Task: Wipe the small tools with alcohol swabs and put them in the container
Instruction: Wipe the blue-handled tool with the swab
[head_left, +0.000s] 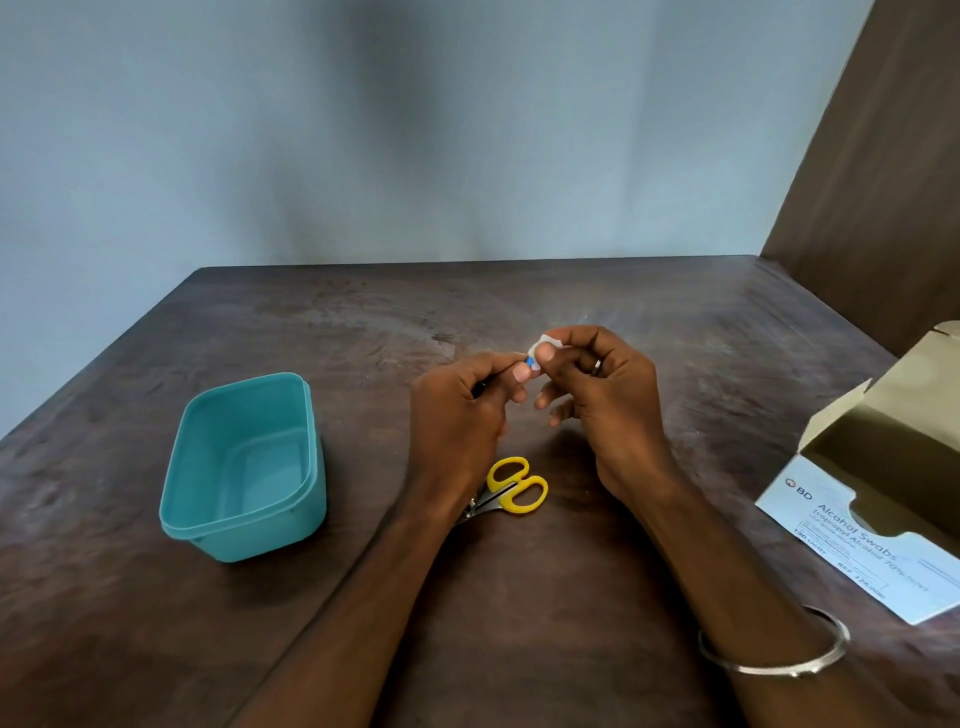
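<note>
Above the middle of the dark wooden table (519, 312), my left hand (462, 410) pinches a small tool with a blue part (529, 362); most of the tool is hidden by my fingers. My right hand (597, 389) pinches a white alcohol swab (545, 344) against the tool's tip. Small scissors with yellow handles (511, 486) lie on the table below my hands, their blades partly under my left wrist. A teal plastic container (244, 467) stands to the left with nothing inside.
An opened box of alcohol swabs (878, 519) lies at the right edge of the table. A brown wooden panel (883, 156) rises at the back right. A grey wall stands behind the table.
</note>
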